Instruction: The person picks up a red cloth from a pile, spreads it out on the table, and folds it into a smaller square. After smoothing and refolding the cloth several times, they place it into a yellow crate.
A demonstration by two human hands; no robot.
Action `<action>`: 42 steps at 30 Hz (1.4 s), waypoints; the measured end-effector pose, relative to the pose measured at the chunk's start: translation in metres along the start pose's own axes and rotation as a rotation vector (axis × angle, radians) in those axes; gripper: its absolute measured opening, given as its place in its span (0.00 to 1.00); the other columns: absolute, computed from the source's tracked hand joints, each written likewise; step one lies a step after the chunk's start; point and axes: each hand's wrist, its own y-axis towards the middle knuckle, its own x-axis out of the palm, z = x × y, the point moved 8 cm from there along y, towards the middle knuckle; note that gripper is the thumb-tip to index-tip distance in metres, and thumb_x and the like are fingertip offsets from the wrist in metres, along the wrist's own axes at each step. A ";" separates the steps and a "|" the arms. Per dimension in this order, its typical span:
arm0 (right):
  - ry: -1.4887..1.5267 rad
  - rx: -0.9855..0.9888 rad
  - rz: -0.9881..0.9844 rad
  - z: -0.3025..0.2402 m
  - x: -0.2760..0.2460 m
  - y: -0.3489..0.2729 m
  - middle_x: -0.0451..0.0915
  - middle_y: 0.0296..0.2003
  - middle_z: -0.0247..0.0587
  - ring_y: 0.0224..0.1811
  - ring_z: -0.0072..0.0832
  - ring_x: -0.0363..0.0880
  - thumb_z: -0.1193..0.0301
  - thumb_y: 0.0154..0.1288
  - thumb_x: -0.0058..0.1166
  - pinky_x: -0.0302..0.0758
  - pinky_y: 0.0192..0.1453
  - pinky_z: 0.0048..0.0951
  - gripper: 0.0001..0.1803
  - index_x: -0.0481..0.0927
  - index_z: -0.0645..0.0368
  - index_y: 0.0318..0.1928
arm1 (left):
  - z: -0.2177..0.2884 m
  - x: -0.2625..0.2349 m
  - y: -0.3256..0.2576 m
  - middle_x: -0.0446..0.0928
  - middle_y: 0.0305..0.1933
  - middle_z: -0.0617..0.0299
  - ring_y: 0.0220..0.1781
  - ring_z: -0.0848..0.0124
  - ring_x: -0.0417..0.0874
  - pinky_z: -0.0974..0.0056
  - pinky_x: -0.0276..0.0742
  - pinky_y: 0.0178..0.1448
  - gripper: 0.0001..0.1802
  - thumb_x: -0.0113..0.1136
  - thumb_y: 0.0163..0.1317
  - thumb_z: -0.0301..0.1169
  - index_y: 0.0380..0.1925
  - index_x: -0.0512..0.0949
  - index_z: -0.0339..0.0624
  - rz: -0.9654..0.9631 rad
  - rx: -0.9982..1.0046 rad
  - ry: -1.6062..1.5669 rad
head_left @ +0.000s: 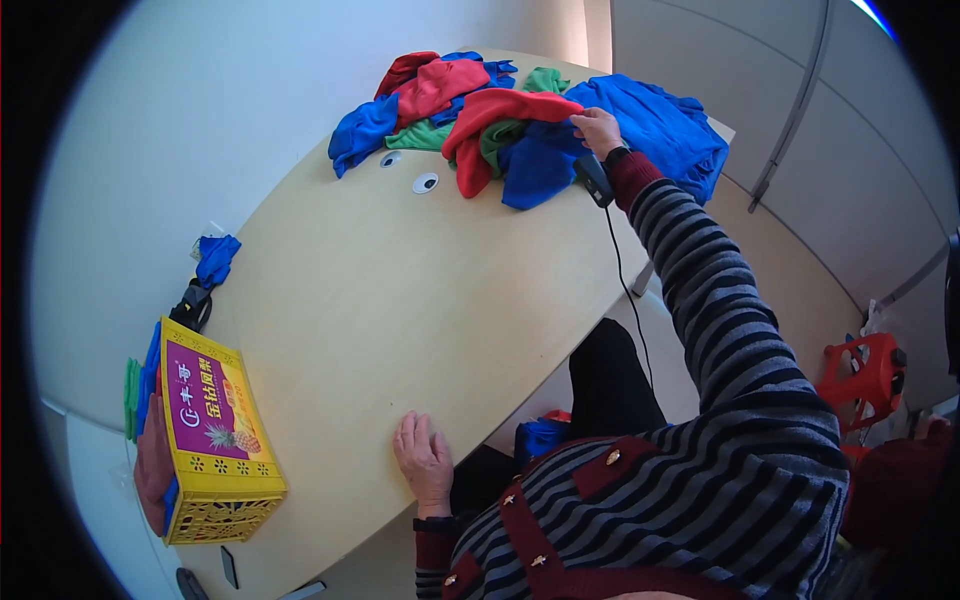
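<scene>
While bare left hand [424, 458] just lies palm-down on pale wood-look table [370, 280], fingers slightly apart, yellow plastic crate [228, 490] sits off left. Way at far end, bare right hand [597, 130] pinches tip of bright red cloth [492, 108] draped over rumpled blue and green cloths [542, 165].

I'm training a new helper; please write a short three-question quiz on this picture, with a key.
1. Which hand grips a red cloth?
2. True or false: the left hand rests on the table.
3. What is the main colour of the crate at the picture's left? A) green B) yellow C) blue

Key: 1. The right hand; 2. True; 3. B
</scene>
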 end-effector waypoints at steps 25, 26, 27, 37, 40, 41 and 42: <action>0.325 -0.493 -0.082 -0.223 -0.121 -0.007 0.86 0.44 0.41 0.42 0.31 0.88 0.65 0.78 0.51 0.85 0.49 0.34 0.12 0.78 0.59 0.50 | 0.002 0.003 0.001 0.75 0.63 0.46 0.66 0.47 0.73 0.47 0.67 0.71 0.20 0.61 0.61 0.27 0.54 0.78 0.35 0.018 0.001 -0.028; 0.338 -0.481 -0.039 -0.241 -0.147 -0.016 0.85 0.42 0.40 0.41 0.31 0.88 0.64 0.77 0.52 0.85 0.49 0.34 0.12 0.78 0.59 0.50 | 0.000 0.002 0.000 0.74 0.63 0.46 0.66 0.47 0.73 0.47 0.67 0.71 0.20 0.62 0.61 0.27 0.54 0.78 0.35 0.014 0.000 -0.021; 0.309 -0.529 0.026 -0.257 -0.173 -0.033 0.85 0.42 0.40 0.40 0.28 0.87 0.64 0.78 0.49 0.86 0.47 0.34 0.11 0.77 0.58 0.50 | -0.002 0.002 -0.002 0.74 0.63 0.46 0.66 0.47 0.73 0.47 0.67 0.71 0.20 0.62 0.61 0.27 0.54 0.78 0.35 0.006 -0.001 -0.022; -1.518 -0.326 0.109 -0.013 -0.465 -0.194 0.83 0.35 0.55 0.40 0.52 0.83 0.68 0.64 0.55 0.79 0.43 0.48 0.06 0.80 0.57 0.34 | 0.009 0.011 0.007 0.73 0.65 0.45 0.67 0.46 0.72 0.46 0.66 0.72 0.22 0.61 0.61 0.27 0.56 0.76 0.34 -0.012 0.036 -0.064; -1.376 -0.132 0.496 0.026 -0.490 -0.237 0.83 0.35 0.56 0.42 0.54 0.83 0.66 0.66 0.55 0.78 0.45 0.50 0.07 0.81 0.55 0.35 | 0.010 0.010 0.003 0.73 0.65 0.45 0.67 0.46 0.72 0.46 0.66 0.72 0.22 0.61 0.61 0.27 0.56 0.76 0.34 -0.013 0.005 -0.020; -1.226 -0.073 0.624 0.025 -0.496 -0.256 0.83 0.35 0.56 0.42 0.55 0.83 0.65 0.67 0.55 0.78 0.45 0.50 0.08 0.82 0.54 0.37 | 0.008 0.009 0.002 0.73 0.66 0.45 0.68 0.47 0.72 0.46 0.65 0.73 0.22 0.61 0.61 0.27 0.56 0.76 0.34 -0.021 0.018 -0.025; -1.219 -0.059 0.627 0.020 -0.492 -0.259 0.83 0.35 0.56 0.42 0.55 0.83 0.65 0.67 0.55 0.78 0.45 0.50 0.08 0.82 0.54 0.37 | 0.006 0.008 0.000 0.73 0.66 0.45 0.68 0.47 0.72 0.46 0.65 0.73 0.22 0.61 0.61 0.28 0.56 0.76 0.34 -0.028 0.030 -0.031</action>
